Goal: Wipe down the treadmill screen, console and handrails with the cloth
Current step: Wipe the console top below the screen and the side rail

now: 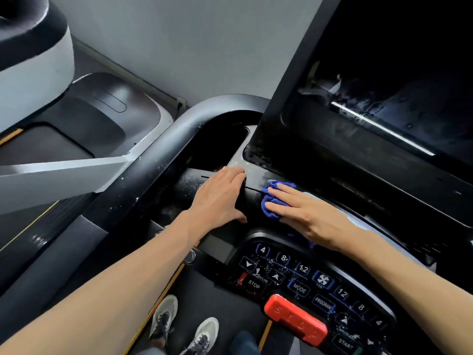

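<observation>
A crumpled blue cloth [269, 202] lies on the black console ledge [258, 213] just below the dark treadmill screen [384, 111]. My right hand [309, 216] lies flat on the cloth, fingers stretched out and pressing it down. To the left of the cloth, my left hand [217, 198] grips a black flat object [240, 198] between fingers and thumb; I cannot tell what it is. The curved grey handrail [163, 142] runs along the left of the console. Droplets speckle the ledge, the rail and the button panel [294, 275].
A red stop clip [294, 320] sits on the button panel near me. A dark recessed tray [217, 147] opens behind my left hand. A neighbouring treadmill [33, 62] stands at left. My shoes [163, 319] rest on the belt below.
</observation>
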Demonstrator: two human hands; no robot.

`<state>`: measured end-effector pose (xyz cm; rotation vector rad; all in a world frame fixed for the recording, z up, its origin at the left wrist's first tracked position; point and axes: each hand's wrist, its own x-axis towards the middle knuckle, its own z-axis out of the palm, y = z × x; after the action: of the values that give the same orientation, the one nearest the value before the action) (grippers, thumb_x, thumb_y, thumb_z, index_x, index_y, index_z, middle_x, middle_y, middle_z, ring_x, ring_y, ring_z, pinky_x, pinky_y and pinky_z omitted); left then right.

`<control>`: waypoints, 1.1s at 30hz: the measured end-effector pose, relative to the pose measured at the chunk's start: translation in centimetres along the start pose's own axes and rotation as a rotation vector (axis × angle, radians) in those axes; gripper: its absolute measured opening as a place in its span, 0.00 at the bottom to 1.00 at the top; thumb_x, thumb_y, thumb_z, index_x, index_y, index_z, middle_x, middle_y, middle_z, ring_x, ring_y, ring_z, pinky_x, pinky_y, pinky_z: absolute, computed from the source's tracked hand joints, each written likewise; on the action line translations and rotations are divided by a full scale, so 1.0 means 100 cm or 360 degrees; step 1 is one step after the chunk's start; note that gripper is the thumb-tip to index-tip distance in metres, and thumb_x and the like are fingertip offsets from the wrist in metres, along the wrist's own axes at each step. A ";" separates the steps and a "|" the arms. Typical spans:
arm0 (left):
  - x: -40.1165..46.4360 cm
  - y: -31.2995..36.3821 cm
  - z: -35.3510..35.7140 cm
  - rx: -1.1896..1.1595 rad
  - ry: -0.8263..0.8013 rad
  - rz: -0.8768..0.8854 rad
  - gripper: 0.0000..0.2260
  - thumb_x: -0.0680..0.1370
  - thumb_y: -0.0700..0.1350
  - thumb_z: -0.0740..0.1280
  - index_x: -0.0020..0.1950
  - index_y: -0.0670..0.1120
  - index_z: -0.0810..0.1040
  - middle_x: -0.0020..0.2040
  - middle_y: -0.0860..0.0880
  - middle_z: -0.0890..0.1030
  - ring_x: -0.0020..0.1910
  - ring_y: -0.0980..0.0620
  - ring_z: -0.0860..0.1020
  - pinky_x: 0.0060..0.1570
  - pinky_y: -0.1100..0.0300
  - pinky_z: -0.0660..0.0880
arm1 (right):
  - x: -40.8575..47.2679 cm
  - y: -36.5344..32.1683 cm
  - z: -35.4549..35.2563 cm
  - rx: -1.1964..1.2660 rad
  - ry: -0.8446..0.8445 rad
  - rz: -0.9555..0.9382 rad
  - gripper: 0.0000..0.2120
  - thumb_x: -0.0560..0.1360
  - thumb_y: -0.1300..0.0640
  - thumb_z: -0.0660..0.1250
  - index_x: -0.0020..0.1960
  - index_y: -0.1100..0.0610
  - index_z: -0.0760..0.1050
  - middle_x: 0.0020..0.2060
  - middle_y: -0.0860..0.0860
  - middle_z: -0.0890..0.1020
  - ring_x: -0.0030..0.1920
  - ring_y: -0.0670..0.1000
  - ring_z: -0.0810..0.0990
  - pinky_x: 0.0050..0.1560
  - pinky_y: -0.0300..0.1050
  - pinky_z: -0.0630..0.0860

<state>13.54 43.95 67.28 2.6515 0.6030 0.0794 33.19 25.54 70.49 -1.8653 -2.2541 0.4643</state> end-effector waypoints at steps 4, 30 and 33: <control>0.002 0.002 -0.005 0.0011 -0.0026 0.0005 0.49 0.61 0.65 0.80 0.75 0.44 0.67 0.74 0.51 0.68 0.73 0.48 0.66 0.76 0.56 0.56 | 0.035 0.013 -0.011 0.0100 0.0061 0.0150 0.18 0.81 0.58 0.64 0.70 0.58 0.75 0.74 0.56 0.69 0.77 0.47 0.59 0.77 0.39 0.53; 0.001 -0.004 -0.006 -0.0139 -0.0047 -0.0050 0.49 0.62 0.64 0.80 0.76 0.46 0.66 0.75 0.54 0.68 0.75 0.50 0.65 0.76 0.57 0.56 | 0.032 -0.016 0.002 0.0121 0.0166 0.0526 0.29 0.76 0.49 0.72 0.75 0.49 0.69 0.77 0.46 0.63 0.79 0.45 0.54 0.78 0.43 0.52; 0.001 -0.006 -0.005 -0.0116 -0.0057 -0.0036 0.49 0.62 0.64 0.81 0.76 0.46 0.67 0.75 0.54 0.68 0.74 0.50 0.66 0.76 0.57 0.58 | 0.069 -0.008 0.000 -0.0004 0.0165 0.0544 0.23 0.77 0.46 0.67 0.71 0.50 0.75 0.73 0.48 0.71 0.76 0.51 0.64 0.76 0.51 0.61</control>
<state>13.34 44.64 67.46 2.5698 0.6066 0.0467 31.14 32.13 70.34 -2.2298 -1.8768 0.4008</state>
